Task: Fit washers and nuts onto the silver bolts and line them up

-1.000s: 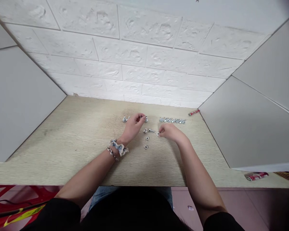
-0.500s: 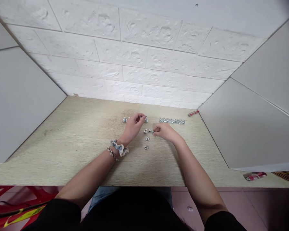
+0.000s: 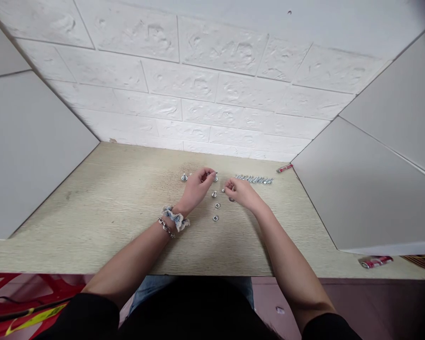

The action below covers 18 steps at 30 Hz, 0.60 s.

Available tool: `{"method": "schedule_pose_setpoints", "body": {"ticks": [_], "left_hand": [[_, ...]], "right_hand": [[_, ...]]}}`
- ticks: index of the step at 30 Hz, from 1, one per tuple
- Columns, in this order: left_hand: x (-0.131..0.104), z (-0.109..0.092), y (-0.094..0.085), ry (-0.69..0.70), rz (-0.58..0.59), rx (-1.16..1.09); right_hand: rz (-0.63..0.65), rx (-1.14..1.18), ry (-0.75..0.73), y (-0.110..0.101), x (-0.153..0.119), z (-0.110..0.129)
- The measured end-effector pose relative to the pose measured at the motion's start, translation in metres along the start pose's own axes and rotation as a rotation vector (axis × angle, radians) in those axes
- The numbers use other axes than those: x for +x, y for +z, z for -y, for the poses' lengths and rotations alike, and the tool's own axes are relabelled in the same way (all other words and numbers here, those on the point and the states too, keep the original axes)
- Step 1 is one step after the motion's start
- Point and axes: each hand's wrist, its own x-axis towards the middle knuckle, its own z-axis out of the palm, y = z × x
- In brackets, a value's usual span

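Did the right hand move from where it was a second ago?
Yes. The right hand has moved a little to the left, farther from the small red cylinder by the wall, which stayed put.

Looks like your right hand (image 3: 242, 192) is off the washer (image 3: 231, 199) now and pinching that loose bolt (image 3: 223, 191) instead.

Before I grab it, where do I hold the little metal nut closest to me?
I'd pinch the nut by opposite sides of its rim, coming down from your side: it seems to lie flat, hole upward, apart from the next nut behind it.
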Motion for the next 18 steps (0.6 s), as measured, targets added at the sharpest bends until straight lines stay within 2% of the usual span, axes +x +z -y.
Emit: {"method": "schedule_pose_setpoints", "body": {"ticks": [8, 12, 18], "left_hand": [[0.000, -0.002, 0.000, -0.021, 0.005, -0.014], [0.000, -0.001, -0.001, -0.009, 0.008, -0.004], [-0.001, -0.003, -0.002, -0.008, 0.007, 0.020]], "right_hand": [[-0.008, -0.172, -0.033, 0.011, 0.003, 0.002], [-0.028, -0.182, -0.021, 0.002, -0.002, 0.000], [0.134, -0.159, 0.046, -0.014, -0.005, -0.015]]}}
